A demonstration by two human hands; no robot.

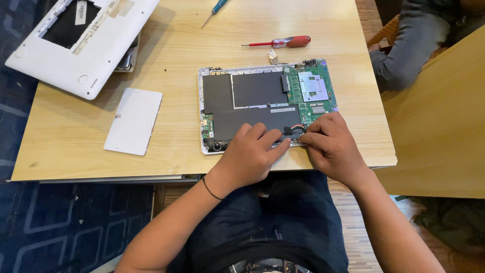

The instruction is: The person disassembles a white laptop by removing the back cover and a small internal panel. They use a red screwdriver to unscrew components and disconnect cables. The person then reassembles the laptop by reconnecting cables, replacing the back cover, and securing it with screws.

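An opened laptop base [204,101] lies on the wooden table [101,151], showing a black battery pack [255,91] and a green circuit board [313,88]. My left hand [250,154] rests on the battery's near edge, fingers pressing down. My right hand [331,144] pinches at the small red and black wire connector [298,128] beside the battery. Both hands meet at the near edge of the laptop base.
A red-handled screwdriver [283,42] and a blue-handled screwdriver [214,10] lie beyond the laptop. A white bottom cover [101,50] sits far left, and a small white panel [134,121] lies left of the laptop. Another person's legs [409,45] are at the right.
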